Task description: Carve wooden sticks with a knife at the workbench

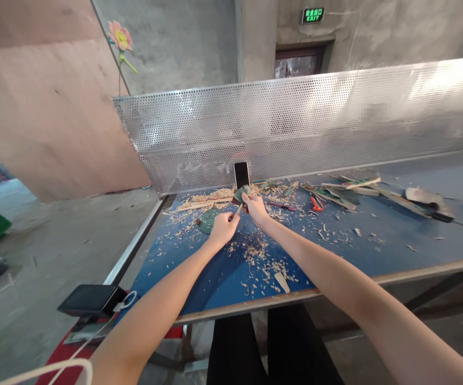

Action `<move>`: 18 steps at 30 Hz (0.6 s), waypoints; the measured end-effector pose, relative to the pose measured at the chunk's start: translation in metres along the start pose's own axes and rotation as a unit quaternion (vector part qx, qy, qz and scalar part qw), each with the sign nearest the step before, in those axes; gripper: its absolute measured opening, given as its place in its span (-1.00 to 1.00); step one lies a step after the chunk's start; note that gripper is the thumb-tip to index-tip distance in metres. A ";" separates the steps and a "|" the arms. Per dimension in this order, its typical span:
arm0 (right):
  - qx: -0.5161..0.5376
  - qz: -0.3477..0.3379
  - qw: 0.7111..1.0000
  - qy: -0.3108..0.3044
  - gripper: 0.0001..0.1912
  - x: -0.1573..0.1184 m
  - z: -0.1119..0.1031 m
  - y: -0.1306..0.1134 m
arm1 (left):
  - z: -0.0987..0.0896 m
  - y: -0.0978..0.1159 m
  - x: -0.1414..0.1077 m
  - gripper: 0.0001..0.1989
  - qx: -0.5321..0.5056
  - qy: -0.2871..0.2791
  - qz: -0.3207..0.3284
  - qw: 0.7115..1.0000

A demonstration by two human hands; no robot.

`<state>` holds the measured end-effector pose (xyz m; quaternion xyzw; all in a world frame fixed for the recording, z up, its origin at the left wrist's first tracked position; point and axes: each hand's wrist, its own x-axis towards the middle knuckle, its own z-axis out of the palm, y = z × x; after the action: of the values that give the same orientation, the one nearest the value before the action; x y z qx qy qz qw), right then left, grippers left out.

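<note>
Forearms nearest cam, reaching over blue tabletop. Perforated metal panel along far edge. Pale shavings scattered abt. R hand gripping a dk green piece; L hand pinched on a slim pale stick, tip touching or nr R hand, can't tell which. Phone upright just behind. Green piece partly overlaps phone. Red-orange cutter lies to R. Stick is btwn hands.

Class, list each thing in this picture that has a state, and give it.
Left hand: closed on thin stick
Right hand: closed on green piece
Phone: standing up, screen dark
Exit sign: lit
Shavings: loose, scattered over table
Red tool: lying down, blade unclear
Flower: upright
</note>
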<state>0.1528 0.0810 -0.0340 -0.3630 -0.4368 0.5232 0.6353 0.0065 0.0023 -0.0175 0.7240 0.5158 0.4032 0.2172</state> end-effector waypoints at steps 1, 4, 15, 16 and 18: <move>-0.011 -0.004 1.000 -0.013 -0.40 -0.003 0.003 0.003 | 0.000 0.000 0.000 -0.54 -0.002 0.007 -0.003 1.000; -0.031 -0.012 0.998 -0.047 -0.38 -0.006 0.008 0.008 | -0.001 0.000 0.001 -0.55 -0.007 0.029 -0.007 1.000; -0.014 -0.035 0.999 0.008 -0.37 -0.004 0.002 -0.001 | 0.000 0.000 0.000 -0.54 -0.004 0.003 0.009 1.000; -0.027 -0.037 0.999 -0.012 -0.38 -0.008 0.007 0.001 | -0.001 0.000 0.001 -0.55 -0.006 0.012 0.006 1.000; -0.047 -0.040 0.997 -0.036 -0.40 -0.012 0.012 0.002 | -0.003 0.001 0.002 -0.55 -0.006 0.027 0.002 1.000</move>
<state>0.1398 0.0694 -0.0342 -0.3556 -0.4977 0.4888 0.6220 0.0047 0.0037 -0.0141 0.7125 0.5178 0.4259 0.2067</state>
